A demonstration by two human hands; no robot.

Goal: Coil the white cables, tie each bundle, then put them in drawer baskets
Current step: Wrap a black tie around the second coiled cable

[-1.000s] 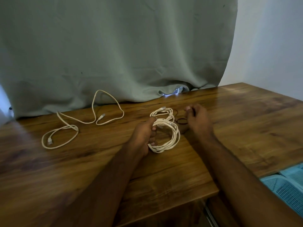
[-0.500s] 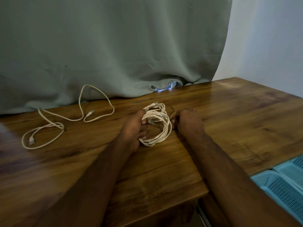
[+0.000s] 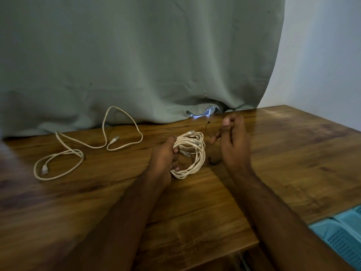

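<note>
Two white cables, no legible labels

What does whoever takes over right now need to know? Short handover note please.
Left hand: grips the coiled cable bundle just above the wooden table.
Right hand: raised beside the bundle, pinching a thin dark tie.
Second white cable: loose and uncoiled on the table, left of the hands.
Blue baskets: at the lower right, below the table edge.
Done: one bundle coiled.
Left: tie this bundle, coil and tie the loose cable, put both in the baskets.
</note>
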